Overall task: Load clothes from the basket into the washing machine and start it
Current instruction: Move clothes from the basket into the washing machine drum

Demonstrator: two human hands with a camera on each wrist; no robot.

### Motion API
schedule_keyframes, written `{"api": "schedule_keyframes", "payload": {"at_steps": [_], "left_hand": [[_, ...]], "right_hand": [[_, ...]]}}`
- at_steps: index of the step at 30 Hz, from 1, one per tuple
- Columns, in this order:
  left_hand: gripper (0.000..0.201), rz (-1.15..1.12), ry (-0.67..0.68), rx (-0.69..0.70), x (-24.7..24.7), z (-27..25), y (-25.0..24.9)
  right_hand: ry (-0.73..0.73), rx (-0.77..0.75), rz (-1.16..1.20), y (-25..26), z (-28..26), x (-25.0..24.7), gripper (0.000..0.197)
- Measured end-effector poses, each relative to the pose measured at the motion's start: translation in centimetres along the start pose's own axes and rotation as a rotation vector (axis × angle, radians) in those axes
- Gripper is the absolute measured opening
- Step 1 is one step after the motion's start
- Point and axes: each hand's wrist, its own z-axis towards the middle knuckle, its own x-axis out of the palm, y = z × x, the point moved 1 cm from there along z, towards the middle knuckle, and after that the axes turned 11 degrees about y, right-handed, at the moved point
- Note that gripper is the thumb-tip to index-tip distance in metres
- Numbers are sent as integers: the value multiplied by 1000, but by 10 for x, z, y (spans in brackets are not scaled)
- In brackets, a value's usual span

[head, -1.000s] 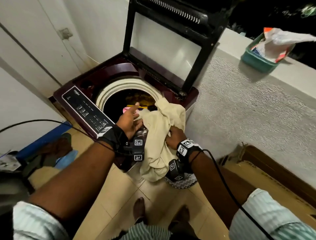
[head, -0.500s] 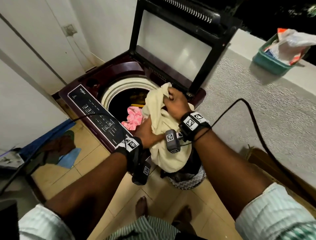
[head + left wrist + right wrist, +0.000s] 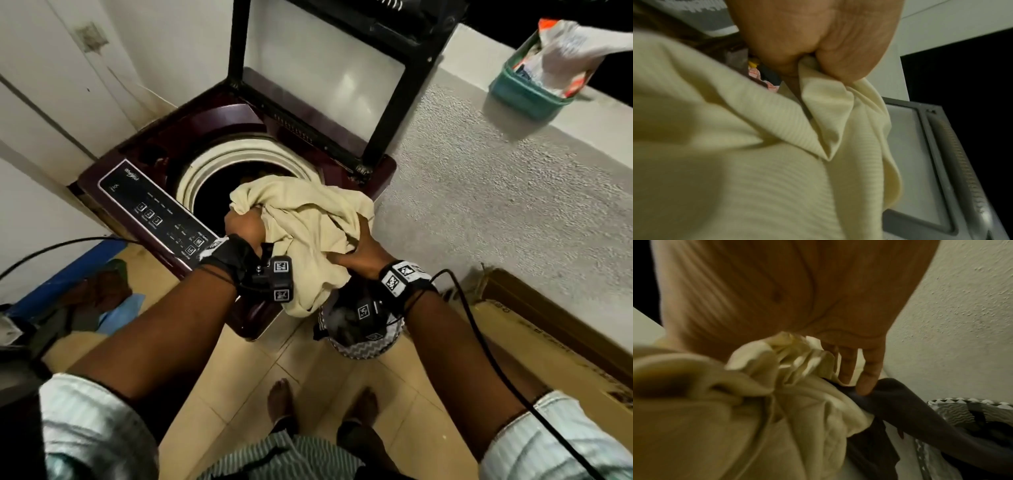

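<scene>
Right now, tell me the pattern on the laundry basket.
Grey-and-white zigzag on the laundry basket; clearest in the head view.

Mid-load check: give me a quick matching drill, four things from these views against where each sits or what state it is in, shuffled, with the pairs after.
Things:
1. cream garment
2. washer lid
3. laundry basket
4. teal tub

Place or state:
A. on the ledge at upper right
B. on the floor beside the washer, dark clothes inside
C. gripped by the left hand and the right hand over the drum opening
D. raised open

Pairs: 1-C, 2-D, 3-B, 4-A
</scene>
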Motion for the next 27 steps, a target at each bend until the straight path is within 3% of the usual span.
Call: {"api": "schedule_keyframes", "payload": {"at_steps": [3, 5, 7, 10, 12, 14, 15, 18, 23, 27], "left_hand": [[47, -72, 198, 38, 7, -8, 10], [90, -88, 353, 21, 5, -11, 12], [137, 122, 351, 63, -4, -13, 10], [153, 666, 389, 231, -16, -26, 1], [147, 851, 571, 305, -20, -29, 2], [126, 892, 661, 381, -17, -29, 6], [106, 917, 616, 412, -15, -29, 7], [56, 928, 318, 418, -10, -18, 0], [41, 472, -4, 241, -33, 29, -54], [28, 406, 128, 17, -43, 61, -81]], "right_hand": [[-257, -23, -170, 10, 6, 5, 74], [-352, -120, -247, 32, 14, 2, 49], [-319, -167, -290, 56, 27, -2, 33], [-266, -241, -378, 95, 46, -7, 22], [-271, -264, -327, 111, 57, -4, 18], [-246, -257, -189, 113, 67, 5, 15], [-177, -237, -99, 110, 70, 12, 17], [-4, -130, 190, 91, 69, 28, 36], [-302, 29, 510, 49, 56, 11, 47], [-454, 80, 311, 17, 42, 4, 31]]}}
